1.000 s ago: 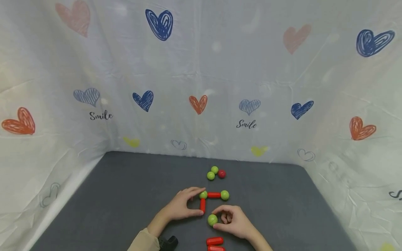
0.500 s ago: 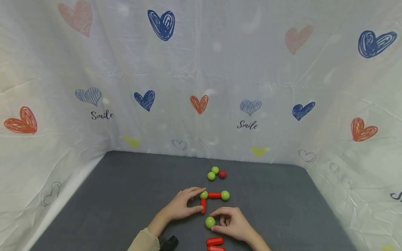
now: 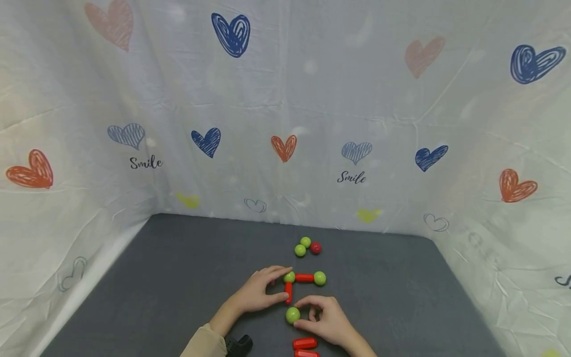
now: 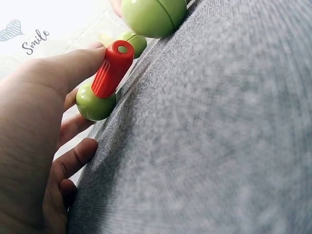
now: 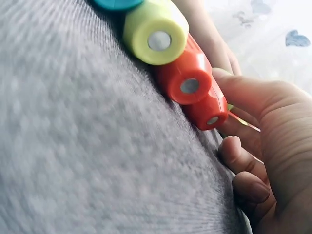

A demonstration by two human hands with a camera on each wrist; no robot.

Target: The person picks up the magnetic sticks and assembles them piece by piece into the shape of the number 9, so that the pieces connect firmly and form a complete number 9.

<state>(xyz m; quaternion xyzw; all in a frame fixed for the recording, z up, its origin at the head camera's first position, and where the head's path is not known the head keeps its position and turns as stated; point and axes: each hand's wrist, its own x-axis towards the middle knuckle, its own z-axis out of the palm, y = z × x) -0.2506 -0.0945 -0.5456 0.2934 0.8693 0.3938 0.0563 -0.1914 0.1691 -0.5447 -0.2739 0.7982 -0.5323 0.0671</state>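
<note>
In the head view my left hand (image 3: 256,292) holds one corner of a magnetic building set. Its thumb lies against a red rod (image 3: 289,293), and its index finger touches the green ball (image 3: 289,277) at that rod's far end. A second red rod (image 3: 305,278) runs right from this ball to another green ball (image 3: 319,278). My right hand (image 3: 327,320) pinches a loose green ball (image 3: 292,315) between thumb and index finger, just short of the first rod's near end. The left wrist view shows that rod's round end (image 4: 122,49) apart from the loose ball (image 4: 155,17).
Two green balls (image 3: 300,250) and a red ball (image 3: 315,248) sit farther back on the grey tabletop (image 3: 200,258). Red rods (image 3: 305,343) lie at the front. In the right wrist view a yellow-green rod (image 5: 156,31) and a teal piece (image 5: 117,4) are beside them.
My right hand has moved left with the green ball, bringing it below the near end of the upright-running red rod. My left hand stays almost still; its thumb has shifted slightly up the rod.
</note>
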